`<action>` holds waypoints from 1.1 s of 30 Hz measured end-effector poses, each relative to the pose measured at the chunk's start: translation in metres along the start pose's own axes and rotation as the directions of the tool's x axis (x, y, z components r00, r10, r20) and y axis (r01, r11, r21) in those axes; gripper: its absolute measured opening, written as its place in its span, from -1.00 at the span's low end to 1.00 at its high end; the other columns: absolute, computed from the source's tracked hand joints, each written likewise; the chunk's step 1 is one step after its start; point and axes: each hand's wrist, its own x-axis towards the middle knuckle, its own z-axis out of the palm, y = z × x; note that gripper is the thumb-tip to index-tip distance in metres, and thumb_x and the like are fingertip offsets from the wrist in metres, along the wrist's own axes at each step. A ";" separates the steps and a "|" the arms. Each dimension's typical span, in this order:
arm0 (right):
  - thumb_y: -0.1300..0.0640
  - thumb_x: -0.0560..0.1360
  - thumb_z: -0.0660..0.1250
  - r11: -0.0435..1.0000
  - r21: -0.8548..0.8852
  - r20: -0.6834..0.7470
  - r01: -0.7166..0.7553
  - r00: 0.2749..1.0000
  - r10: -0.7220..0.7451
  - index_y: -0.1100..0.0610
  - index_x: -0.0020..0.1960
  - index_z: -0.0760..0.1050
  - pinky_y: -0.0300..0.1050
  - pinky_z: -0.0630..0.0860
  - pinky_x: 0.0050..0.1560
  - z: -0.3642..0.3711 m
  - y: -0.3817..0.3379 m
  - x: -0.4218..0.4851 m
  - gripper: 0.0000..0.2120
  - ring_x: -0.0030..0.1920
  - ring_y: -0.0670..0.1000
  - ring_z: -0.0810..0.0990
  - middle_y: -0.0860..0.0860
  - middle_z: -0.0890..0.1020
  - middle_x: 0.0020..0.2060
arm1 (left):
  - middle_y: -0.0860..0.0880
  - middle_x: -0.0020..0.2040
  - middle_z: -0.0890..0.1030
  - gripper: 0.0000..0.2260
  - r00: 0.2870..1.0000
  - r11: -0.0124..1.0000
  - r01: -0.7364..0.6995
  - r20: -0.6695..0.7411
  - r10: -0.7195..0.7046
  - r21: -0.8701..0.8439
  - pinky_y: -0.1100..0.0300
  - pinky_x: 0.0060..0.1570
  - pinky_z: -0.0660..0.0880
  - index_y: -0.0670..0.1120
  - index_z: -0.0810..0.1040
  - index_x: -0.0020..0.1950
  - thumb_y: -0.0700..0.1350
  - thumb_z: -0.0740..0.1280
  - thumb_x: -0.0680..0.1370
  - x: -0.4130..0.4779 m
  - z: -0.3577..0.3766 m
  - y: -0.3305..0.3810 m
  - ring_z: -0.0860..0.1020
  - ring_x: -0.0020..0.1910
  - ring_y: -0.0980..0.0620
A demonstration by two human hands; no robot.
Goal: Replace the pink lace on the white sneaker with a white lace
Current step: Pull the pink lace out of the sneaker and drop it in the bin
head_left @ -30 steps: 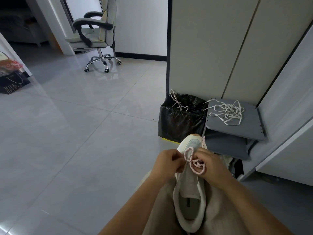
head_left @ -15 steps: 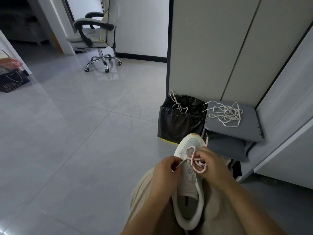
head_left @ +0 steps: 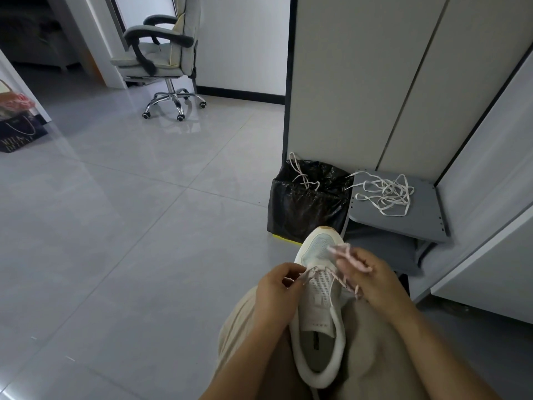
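Tangled white lace [head_left: 386, 194] on grey shelf [head_left: 372, 219]

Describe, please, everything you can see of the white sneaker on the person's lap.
The white sneaker lies on the person's beige trousers, toe pointing away, opening up. Its upper looks like off-white mesh, with a pale blue-green toe panel, a brownish toe tip and a thick padded collar; the insole is dark. The pink lace shows only at the eyelets nearest the toe. The left hand pinches a strand at its left edge; the right hand, at its right side, holds the blurred loose loops.
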 end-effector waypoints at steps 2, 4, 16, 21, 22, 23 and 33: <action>0.06 0.50 0.30 0.996 -0.059 -0.151 -0.071 0.987 0.062 0.07 -0.14 0.56 -0.37 0.39 -0.42 0.001 -0.001 -0.001 -0.88 -0.38 -0.11 0.51 -0.06 0.53 -0.40 | 0.14 -0.23 0.63 -0.86 1.000 0.998 0.019 0.011 -0.019 -0.053 0.42 -0.25 0.43 0.13 0.59 -0.17 -0.13 0.39 0.48 0.000 -0.001 0.000 0.53 -0.28 0.24; 0.03 0.49 0.32 0.965 -0.241 -0.150 -0.102 0.986 0.067 0.09 -0.23 0.51 -0.33 0.36 -0.37 0.001 0.001 -0.002 -0.83 -0.35 -0.10 0.51 -0.07 0.53 -0.41 | 0.14 -0.21 0.64 -0.86 0.999 0.996 0.025 0.027 -0.023 -0.089 0.43 -0.24 0.44 0.12 0.59 -0.14 -0.15 0.38 0.49 -0.003 -0.002 -0.001 0.54 -0.26 0.24; 0.10 0.47 0.32 0.995 0.054 -0.097 -0.082 0.991 0.087 0.12 -0.23 0.59 -0.33 0.15 -0.59 -0.025 0.007 -0.006 -0.84 -0.57 -0.14 0.20 -0.07 0.28 -0.58 | 0.12 -0.18 0.63 -0.84 1.000 0.997 0.001 0.003 -0.001 -0.081 0.46 -0.22 0.42 0.12 0.58 -0.11 -0.16 0.34 0.51 -0.003 -0.003 -0.004 0.54 -0.23 0.25; 0.22 0.55 0.16 0.871 0.490 -0.237 -0.038 0.956 0.175 0.10 -0.34 0.45 -0.33 0.16 -0.59 -0.041 0.014 -0.013 -0.70 -0.59 -0.15 0.21 -0.06 0.26 -0.58 | 0.11 -0.17 0.60 -0.84 0.999 1.000 0.012 0.031 -0.011 -0.026 0.46 -0.23 0.41 0.15 0.52 -0.14 -0.13 0.32 0.52 0.000 0.001 -0.004 0.54 -0.19 0.19; 0.16 0.54 0.19 0.907 0.417 -0.232 -0.053 0.959 0.163 0.12 -0.35 0.40 -0.31 0.17 -0.58 -0.037 0.014 -0.012 -0.72 -0.57 -0.13 0.22 -0.05 0.26 -0.56 | 0.10 -0.17 0.61 -0.86 0.999 1.000 0.005 0.038 -0.004 -0.025 0.45 -0.23 0.41 0.14 0.53 -0.14 -0.12 0.33 0.51 0.000 0.002 -0.005 0.53 -0.20 0.19; 0.12 0.54 0.20 0.945 0.319 -0.217 -0.064 0.966 0.139 0.15 -0.34 0.36 -0.28 0.19 -0.56 -0.033 0.014 -0.011 -0.72 -0.55 -0.11 0.24 -0.04 0.27 -0.55 | 0.09 -0.17 0.60 -0.87 0.999 1.000 0.005 0.045 -0.004 -0.020 0.45 -0.23 0.41 0.13 0.53 -0.13 -0.12 0.34 0.51 0.001 0.002 -0.005 0.53 -0.22 0.20; 0.14 0.52 0.31 0.995 -0.094 0.064 0.030 0.998 -0.025 0.11 -0.14 0.47 -0.31 0.37 -0.42 0.017 -0.039 0.027 -0.92 -0.47 -0.18 0.43 -0.12 0.50 -0.49 | 0.22 0.29 0.30 -0.21 0.921 0.934 -0.355 0.163 0.355 -0.026 0.37 0.07 0.44 0.21 0.12 0.37 -0.10 0.54 0.34 0.017 -0.004 0.027 0.41 0.14 0.27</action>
